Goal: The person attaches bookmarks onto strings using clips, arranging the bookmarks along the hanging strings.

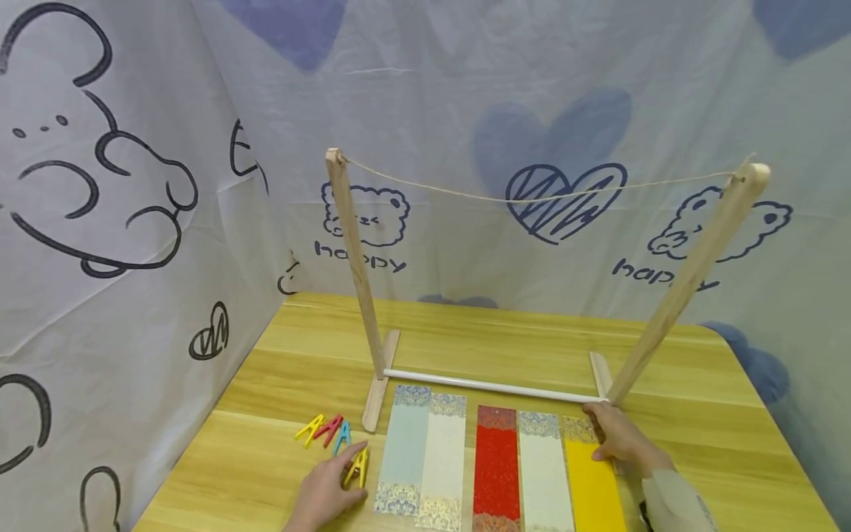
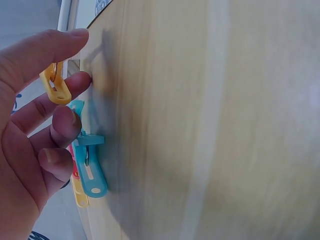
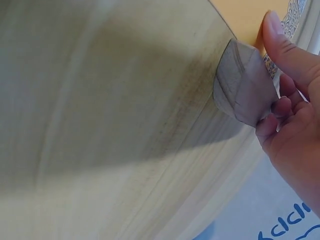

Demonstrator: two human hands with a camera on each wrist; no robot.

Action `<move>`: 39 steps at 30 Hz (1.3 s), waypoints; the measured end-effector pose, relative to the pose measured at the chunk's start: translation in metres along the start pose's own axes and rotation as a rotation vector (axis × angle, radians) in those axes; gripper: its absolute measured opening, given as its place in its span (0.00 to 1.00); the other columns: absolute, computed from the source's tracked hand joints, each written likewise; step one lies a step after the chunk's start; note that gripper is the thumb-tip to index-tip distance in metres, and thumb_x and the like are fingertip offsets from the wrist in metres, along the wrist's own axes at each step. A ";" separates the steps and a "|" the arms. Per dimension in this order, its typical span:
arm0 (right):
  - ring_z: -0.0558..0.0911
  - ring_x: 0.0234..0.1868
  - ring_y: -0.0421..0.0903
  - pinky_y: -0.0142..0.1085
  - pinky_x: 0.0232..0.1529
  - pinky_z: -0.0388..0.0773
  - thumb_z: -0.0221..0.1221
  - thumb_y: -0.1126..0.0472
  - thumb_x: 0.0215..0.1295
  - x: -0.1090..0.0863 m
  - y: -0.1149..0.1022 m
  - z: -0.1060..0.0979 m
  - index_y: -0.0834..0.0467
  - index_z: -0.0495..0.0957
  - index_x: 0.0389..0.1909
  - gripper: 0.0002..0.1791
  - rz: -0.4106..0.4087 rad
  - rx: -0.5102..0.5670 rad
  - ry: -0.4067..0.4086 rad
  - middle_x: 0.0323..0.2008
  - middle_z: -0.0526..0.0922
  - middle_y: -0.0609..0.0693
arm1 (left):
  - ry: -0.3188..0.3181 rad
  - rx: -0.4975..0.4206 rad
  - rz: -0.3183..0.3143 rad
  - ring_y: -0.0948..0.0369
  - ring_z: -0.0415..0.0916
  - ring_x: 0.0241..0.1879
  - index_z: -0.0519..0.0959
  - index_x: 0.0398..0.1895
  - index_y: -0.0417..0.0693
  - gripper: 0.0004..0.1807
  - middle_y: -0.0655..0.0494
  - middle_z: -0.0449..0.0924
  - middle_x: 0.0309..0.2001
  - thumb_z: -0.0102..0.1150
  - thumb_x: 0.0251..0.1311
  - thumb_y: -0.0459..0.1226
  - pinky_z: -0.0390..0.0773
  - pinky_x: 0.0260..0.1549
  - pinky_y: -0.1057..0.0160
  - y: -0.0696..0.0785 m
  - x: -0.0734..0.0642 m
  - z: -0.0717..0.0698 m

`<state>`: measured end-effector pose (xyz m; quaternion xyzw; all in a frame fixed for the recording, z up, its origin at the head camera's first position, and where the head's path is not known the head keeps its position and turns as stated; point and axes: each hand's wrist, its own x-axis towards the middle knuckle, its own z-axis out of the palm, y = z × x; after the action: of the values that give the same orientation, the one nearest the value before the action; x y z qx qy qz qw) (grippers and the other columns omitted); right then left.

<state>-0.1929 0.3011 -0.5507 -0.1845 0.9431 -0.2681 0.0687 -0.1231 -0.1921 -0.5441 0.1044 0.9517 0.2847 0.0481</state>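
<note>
My left hand (image 1: 326, 488) holds a yellow clothespin (image 1: 357, 468) between thumb and fingers, the fingertips close to the table. In the left wrist view, the thumb hides part of that clothespin (image 2: 59, 90). Just beyond it lie a blue clothespin (image 1: 342, 437), a red clothespin (image 1: 329, 428) and another yellow clothespin (image 1: 310, 428). My right hand (image 1: 625, 437) is over the top of a yellow bookmark (image 1: 593, 480), thumb extended across it. In the right wrist view, two bent fingers touch the end of a wooden foot (image 3: 242, 82); the index finger is hidden.
A wooden stand has a left post (image 1: 357, 273), a right post (image 1: 688, 284), a string (image 1: 465, 194) strung between their tops and a white rod (image 1: 492, 385) low down. Between the hands lie a pale blue bookmark (image 1: 405, 443), white bookmarks and a red bookmark (image 1: 496, 465).
</note>
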 end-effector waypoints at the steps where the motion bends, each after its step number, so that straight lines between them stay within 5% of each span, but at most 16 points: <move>1: 0.71 0.44 0.60 0.52 0.46 0.68 0.73 0.66 0.29 0.000 0.000 0.000 0.76 0.67 0.47 0.40 -0.004 -0.006 0.000 0.43 0.71 0.66 | -0.001 0.001 0.001 0.55 0.74 0.32 0.70 0.57 0.49 0.38 0.54 0.77 0.34 0.71 0.35 0.41 0.74 0.26 0.53 0.000 0.000 0.000; 9: 0.65 0.29 0.44 0.36 0.31 0.68 0.74 0.67 0.27 0.002 -0.005 -0.001 0.67 0.70 0.36 0.31 -0.003 -0.020 0.006 0.28 0.67 0.49 | -0.013 0.002 -0.004 0.56 0.73 0.31 0.70 0.57 0.50 0.38 0.55 0.77 0.33 0.71 0.36 0.41 0.74 0.25 0.55 0.000 0.001 0.000; 25: 0.62 0.27 0.45 0.34 0.29 0.63 0.73 0.70 0.21 -0.002 -0.008 -0.001 0.62 0.63 0.34 0.35 -0.001 0.094 0.034 0.25 0.62 0.50 | -0.010 -0.017 -0.011 0.55 0.74 0.33 0.70 0.57 0.49 0.37 0.55 0.77 0.34 0.71 0.36 0.41 0.74 0.27 0.53 0.001 0.001 0.001; 31: 0.68 0.42 0.57 0.49 0.43 0.67 0.70 0.72 0.31 -0.007 -0.007 -0.001 0.67 0.65 0.39 0.30 0.040 0.255 0.072 0.39 0.69 0.61 | -0.010 -0.040 -0.031 0.60 0.68 0.25 0.69 0.58 0.51 0.37 0.55 0.75 0.33 0.66 0.36 0.37 0.68 0.19 0.61 0.001 -0.001 0.001; 35: 0.69 0.29 0.48 0.35 0.28 0.69 0.67 0.74 0.38 -0.011 -0.002 0.002 0.72 0.65 0.42 0.28 0.031 0.411 0.173 0.29 0.69 0.59 | 0.012 -0.036 -0.041 0.58 0.70 0.29 0.70 0.58 0.50 0.36 0.50 0.76 0.40 0.62 0.35 0.33 0.69 0.21 0.60 0.001 -0.001 0.003; 39: 0.60 0.20 0.37 0.26 0.18 0.60 0.63 0.79 0.42 -0.014 0.001 0.005 0.77 0.60 0.45 0.28 0.056 0.637 0.237 0.21 0.60 0.50 | 0.036 -0.017 -0.056 0.49 0.73 0.45 0.72 0.56 0.48 0.31 0.45 0.75 0.48 0.59 0.41 0.34 0.74 0.36 0.48 0.001 -0.001 0.006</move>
<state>-0.1796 0.3046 -0.5548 -0.0953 0.8180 -0.5669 0.0204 -0.1216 -0.1884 -0.5483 0.0723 0.9525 0.2930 0.0397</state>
